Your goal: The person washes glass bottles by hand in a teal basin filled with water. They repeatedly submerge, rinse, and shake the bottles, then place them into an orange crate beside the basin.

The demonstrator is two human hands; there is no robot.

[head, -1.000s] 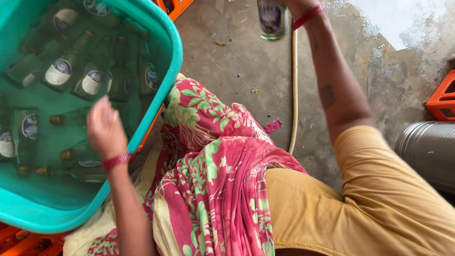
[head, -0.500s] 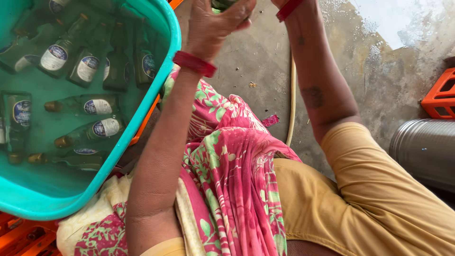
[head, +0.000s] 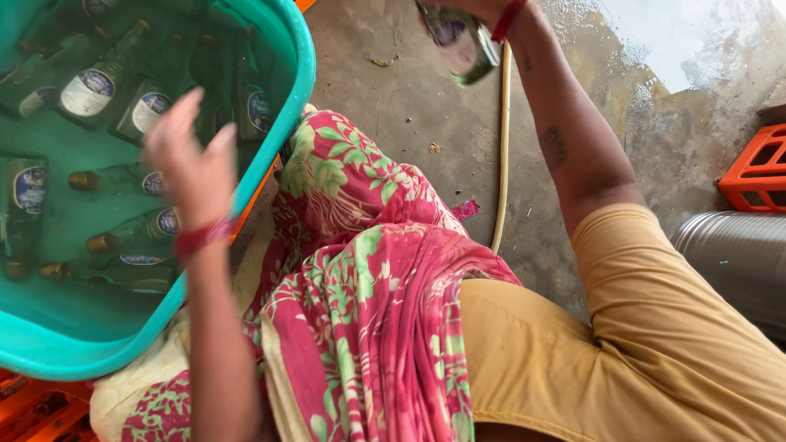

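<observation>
My left hand [head: 192, 164] hovers over the near rim of a teal plastic tub [head: 303, 82], fingers apart and empty, a red bangle on the wrist. Several green glass bottles [head: 90, 90] with oval labels lie in water inside the tub. My right hand [head: 483, 8] is mostly cut off at the top edge; it grips a green labelled bottle [head: 458, 45], tilted and blurred, above the wet concrete floor. A pink and green floral cloth covers my lap between the two arms.
A pale hose [head: 501, 147] runs along the floor beside my right arm. An orange crate [head: 757, 168] and a ribbed metal cylinder [head: 737, 262] are at the right. More orange crates [head: 33, 409] sit under the tub.
My left hand rose from the tub to the bottle at the top, then came back down over the tub rim, empty. The right hand keeps the bottle, now tilted.
</observation>
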